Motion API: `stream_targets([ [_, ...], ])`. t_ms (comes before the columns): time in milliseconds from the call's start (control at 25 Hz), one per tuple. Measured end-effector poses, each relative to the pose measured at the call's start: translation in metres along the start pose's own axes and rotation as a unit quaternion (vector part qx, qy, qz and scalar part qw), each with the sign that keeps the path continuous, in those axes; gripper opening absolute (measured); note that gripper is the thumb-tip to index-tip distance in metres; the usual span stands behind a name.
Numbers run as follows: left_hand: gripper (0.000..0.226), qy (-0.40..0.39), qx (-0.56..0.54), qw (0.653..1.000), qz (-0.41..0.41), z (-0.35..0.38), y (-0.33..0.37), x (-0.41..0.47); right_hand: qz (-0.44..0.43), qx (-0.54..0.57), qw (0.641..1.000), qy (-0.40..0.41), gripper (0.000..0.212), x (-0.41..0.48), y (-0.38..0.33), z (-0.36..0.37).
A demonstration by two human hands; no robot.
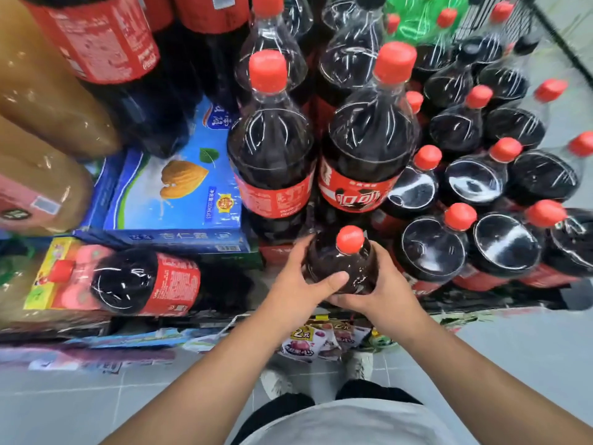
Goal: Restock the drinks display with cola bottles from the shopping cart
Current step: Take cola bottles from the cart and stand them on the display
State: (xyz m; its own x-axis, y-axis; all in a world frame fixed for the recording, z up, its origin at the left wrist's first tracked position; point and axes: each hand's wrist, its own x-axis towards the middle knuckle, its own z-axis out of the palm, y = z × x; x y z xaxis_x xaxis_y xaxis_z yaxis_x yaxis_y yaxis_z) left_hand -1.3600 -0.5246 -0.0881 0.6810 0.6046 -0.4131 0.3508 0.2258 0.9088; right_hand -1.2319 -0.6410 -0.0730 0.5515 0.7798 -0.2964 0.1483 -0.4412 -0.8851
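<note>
**Both hands on one cola bottle (333,261) at the near edge of the drinks**

We hold a single cola bottle upright between our two hands, its red cap (349,244) pointing up at us. Our left hand (298,284) wraps the bottle's left shoulder, with the thumb (337,279) laid across the front of the dark body. Our right hand (382,284) curls round the right side and under the front, and the two hands touch just below the thumb. Our hands cover the lower part of the bottle, so we cannot tell whether its base rests on anything.

The bottle sits just in front of two large cola bottles, one on the left (271,146) and one on the right (369,139), both upright with red labels facing us. To its right stands a tight group of smaller cola bottles (433,248) under shiny clear wrap. To its left, another cola bottle (144,284) lies on its side, cap pointing left, just below a blue box (173,194) with a nut printed on it. Amber drink bottles (48,101) fill the far left, and a green bottle (420,24) shows at the top.

Below our hands hang some snack packets (305,343), and beneath them we see our white shoes (276,380) on the grey tiled floor (96,396).
</note>
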Motion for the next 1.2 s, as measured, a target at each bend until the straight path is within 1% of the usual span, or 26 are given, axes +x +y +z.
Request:
stream_targets([
  [160,0.104,-0.009,0.012,1.0,0.001,0.006,0.0,0.004,0.002,0.007,1.0,0.017,0.088,-0.005,0.005,-0.005],
  [320,0.1,-0.017,0.007,1.0,0.006,0.008,0.0,0.002,-0.002,-0.003,1.0,0.016,0.09,-0.005,0.002,-0.008],
  [560,0.1,-0.039,0.013,0.999,0.002,0.007,0.001,0.001,0.005,-0.027,0.999,0.021,0.1,-0.01,-0.002,-0.01],
  [640,0.091,-0.04,0.017,0.999,0.003,0.004,0.005,0.0,0.007,-0.045,0.999,0.026,0.1,-0.013,-0.003,-0.013],
  [720,0.076,-0.03,0.019,0.999,-0.012,0.0,0.006,0.002,0.008,-0.064,0.997,0.033,0.105,-0.016,-0.003,-0.015],
  [800,0.066,-0.027,0.017,0.999,-0.029,-0.004,0.006,0.005,0.006,-0.068,0.997,0.044,0.103,-0.018,-0.004,-0.016],
  [960,0.069,-0.027,0.012,0.999,-0.021,-0.005,0.004,0.007,0.002,-0.095,0.993,0.067,0.09,-0.023,-0.012,-0.019],
  [1080,0.078,-0.028,0.013,0.999,-0.011,-0.005,0.004,0.008,0.013,-0.138,0.988,0.071,0.096,-0.024,-0.014,-0.024],
  [1200,0.081,-0.039,0.017,0.999,-0.012,-0.005,0.005,0.009,0.02,-0.244,0.967,0.068,0.103,-0.024,-0.019,-0.029],
])
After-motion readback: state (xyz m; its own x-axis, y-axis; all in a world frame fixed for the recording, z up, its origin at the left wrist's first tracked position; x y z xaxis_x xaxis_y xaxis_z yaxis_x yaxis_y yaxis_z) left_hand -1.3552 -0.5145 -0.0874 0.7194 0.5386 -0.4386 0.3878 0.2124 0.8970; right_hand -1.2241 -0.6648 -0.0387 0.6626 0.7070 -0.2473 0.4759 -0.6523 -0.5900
